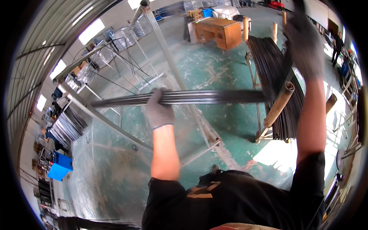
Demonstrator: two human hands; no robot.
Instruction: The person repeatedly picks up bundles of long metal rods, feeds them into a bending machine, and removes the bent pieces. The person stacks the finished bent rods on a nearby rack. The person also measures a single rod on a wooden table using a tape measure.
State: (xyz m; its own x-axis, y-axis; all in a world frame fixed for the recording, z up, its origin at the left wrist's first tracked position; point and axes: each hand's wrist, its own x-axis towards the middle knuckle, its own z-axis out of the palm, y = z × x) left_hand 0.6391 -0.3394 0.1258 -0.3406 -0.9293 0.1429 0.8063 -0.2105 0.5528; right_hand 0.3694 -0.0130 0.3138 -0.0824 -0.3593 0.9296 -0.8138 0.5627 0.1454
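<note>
My left hand [159, 109], in a grey glove, is closed around a bundle of long dark metal strips [195, 97]. The bundle lies level across the view, its right end meeting the rack of strips. My right hand [306, 48], gloved too, is raised at the upper right and smeared by motion. A dark strip [285, 71] shows above and below it and seems gripped in its fingers; its lower end comes down near the bundle's right end. Beneath my right arm, many dark strips [264, 57] lie stacked on a rack with upright brown posts [279, 104].
A grey metal frame [165, 46] of slanting tubes stands at the left, close to the bundle. Beyond are a wooden desk [220, 32] and wrapped goods [124, 38]. A blue box [60, 166] sits far left. Another person [337, 48] stands at the far right.
</note>
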